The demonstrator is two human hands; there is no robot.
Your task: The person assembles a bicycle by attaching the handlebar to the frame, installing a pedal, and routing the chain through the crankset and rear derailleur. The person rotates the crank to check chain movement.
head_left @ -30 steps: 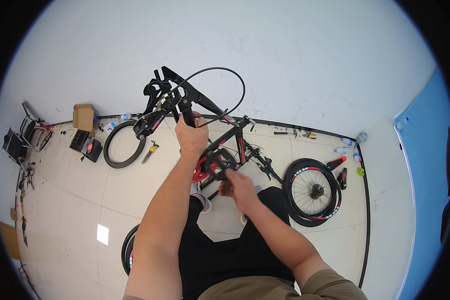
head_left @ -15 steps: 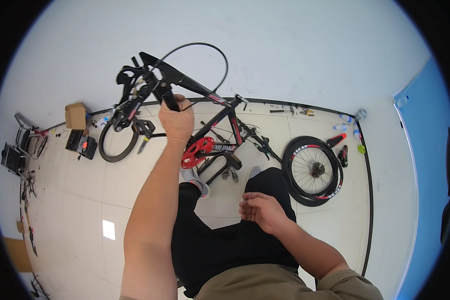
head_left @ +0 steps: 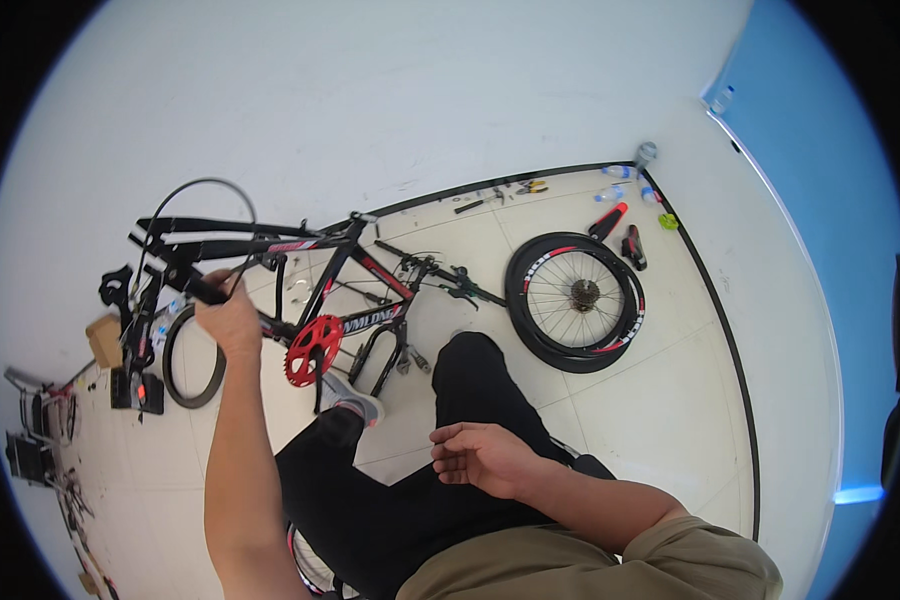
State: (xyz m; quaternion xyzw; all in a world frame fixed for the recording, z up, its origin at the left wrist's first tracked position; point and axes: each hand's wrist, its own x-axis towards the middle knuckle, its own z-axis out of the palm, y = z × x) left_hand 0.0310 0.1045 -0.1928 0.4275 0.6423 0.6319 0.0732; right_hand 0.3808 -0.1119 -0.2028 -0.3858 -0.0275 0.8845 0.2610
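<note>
A black bicycle frame (head_left: pixel 370 320) with red and white markings is held up at its left end by my left hand (head_left: pixel 232 322). The fingers wrap round a black tube near the rear part. A red chainring (head_left: pixel 313 350) with its crank sits just right of that hand, above my shoe. A thin black cable (head_left: pixel 253 200) loops over the frame. My right hand (head_left: pixel 482 460) hangs above my lap, holding nothing, fingers loosely bent and a little apart.
Right of the frame, a bicycle wheel (head_left: pixel 584 293) with a cassette lies on the floor. A hammer (head_left: pixel 482 202), pliers (head_left: pixel 532 187), a red-and-black saddle (head_left: pixel 607 220) and bottles (head_left: pixel 610 193) lie along the wall. A bare tyre (head_left: pixel 175 360) and cardboard box (head_left: pixel 105 342) are at left.
My view has swung to the right. The frame, in my left hand, has shifted left, and its raised end sits lower, so the frame lies more level. My right hand stays open above my lap.
</note>
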